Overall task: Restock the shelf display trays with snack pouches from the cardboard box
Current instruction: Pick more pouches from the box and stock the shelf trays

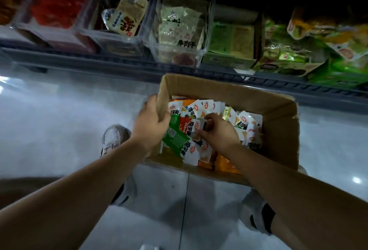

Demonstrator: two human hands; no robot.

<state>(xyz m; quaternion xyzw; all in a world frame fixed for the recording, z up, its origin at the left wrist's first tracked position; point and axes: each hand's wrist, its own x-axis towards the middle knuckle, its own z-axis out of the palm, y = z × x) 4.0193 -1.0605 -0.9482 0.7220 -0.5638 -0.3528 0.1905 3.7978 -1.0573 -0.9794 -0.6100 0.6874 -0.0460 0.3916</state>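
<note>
Far left on the shelf, the clear display trays (pixel 59 20) sit in a row, one packed with red packs, the next two (pixel 179 36) only part-filled with pale pouches, so there is room up there. Below them, on the pale tiled floor (pixel 59 114), a sneaker (pixel 112 138) pokes out beside the cardboard box (pixel 278 122). The left hand (pixel 150 124) is curled over the box's left wall, fingers closed around a small stack of snack pouches with a green pouch (pixel 175 139) the clearest of them. Moving right, the right hand (pixel 218 132) is down among the loose pouches (pixel 247 124) inside the box, thumb and fingertips pinching at the white edge of one beside the stack; exactly which pouch it has is hard to tell. Further right on the shelf, open green cartons (pixel 286 58) hold more bags.

This looks like the gathering step: a handful is being built up, nothing lifted toward the shelf yet. The next move seems to call for squaring that stack in the left hand, raising it clear of the box rim, and picking the tray whose packs match.
</note>
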